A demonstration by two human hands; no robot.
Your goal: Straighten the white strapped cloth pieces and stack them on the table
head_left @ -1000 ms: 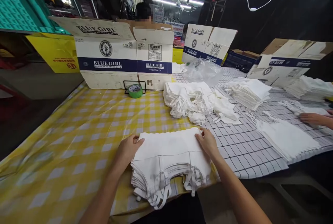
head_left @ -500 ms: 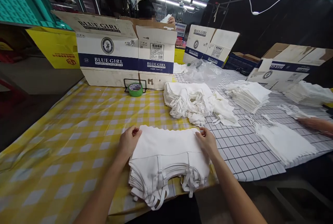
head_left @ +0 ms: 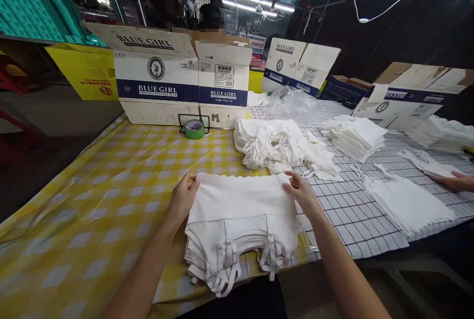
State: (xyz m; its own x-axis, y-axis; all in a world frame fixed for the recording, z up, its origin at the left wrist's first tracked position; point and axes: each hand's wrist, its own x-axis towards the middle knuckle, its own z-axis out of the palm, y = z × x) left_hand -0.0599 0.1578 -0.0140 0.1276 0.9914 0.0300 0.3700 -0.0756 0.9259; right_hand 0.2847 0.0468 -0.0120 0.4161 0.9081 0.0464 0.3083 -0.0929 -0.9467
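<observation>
A neat stack of white camisoles (head_left: 240,240) lies at the table's near edge, its thin straps hanging toward me and the wavy hems at the far side. My left hand (head_left: 184,194) pinches the far left corner of the top camisole (head_left: 240,198) between thumb and fingers. At the opposite corner, my right hand (head_left: 300,191) grips the same hem. The cloth between both hands is stretched nearly straight, and its far edge looks slightly lifted. Just beyond is another pile of white camisoles (head_left: 266,139), with tangled straps facing me.
Green tape (head_left: 194,130) stands by a black wire frame before a beer carton (head_left: 159,89). Farther right are a clear plastic bag (head_left: 291,104), more white garment stacks (head_left: 355,136) and flat camisoles (head_left: 411,205). A co-worker's hand (head_left: 454,180) touches a garment at the right edge.
Both my hands have moved slightly away from me, drawing the top camisole's hem a little farther out and tauter. The co-worker's hand on the right has shifted slightly with its garment.
</observation>
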